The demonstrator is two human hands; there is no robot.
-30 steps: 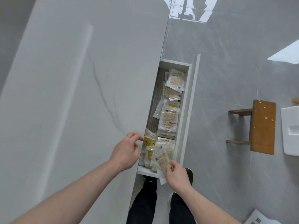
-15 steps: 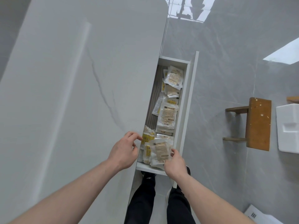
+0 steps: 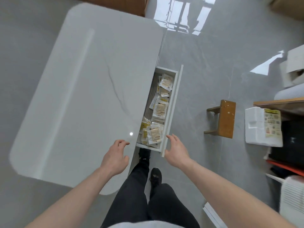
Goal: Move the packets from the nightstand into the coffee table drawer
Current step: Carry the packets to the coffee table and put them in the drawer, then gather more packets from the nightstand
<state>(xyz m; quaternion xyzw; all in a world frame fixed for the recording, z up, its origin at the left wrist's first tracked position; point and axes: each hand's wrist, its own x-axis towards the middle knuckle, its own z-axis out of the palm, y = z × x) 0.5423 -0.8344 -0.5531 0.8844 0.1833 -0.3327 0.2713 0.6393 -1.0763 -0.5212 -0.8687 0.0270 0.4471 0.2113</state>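
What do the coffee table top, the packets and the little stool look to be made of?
Coffee table top: glossy stone or sintered slab, likely; dark vein and sharp light reflections. Packets: clear plastic film; contents show through and creases shine. Stool: wood, matte brown, speckled with pale spots, perhaps paint.

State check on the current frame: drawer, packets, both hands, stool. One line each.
White coffee table drawer: pulled open.
Clear plastic packets: lying loose inside the drawer, overlapping, none held.
Left hand: empty, fingers relaxed, over the table's edge.
Right hand: empty, fingers spread, at the drawer's front panel; contact unclear.
Small wooden stool: tipped on its side on the floor.
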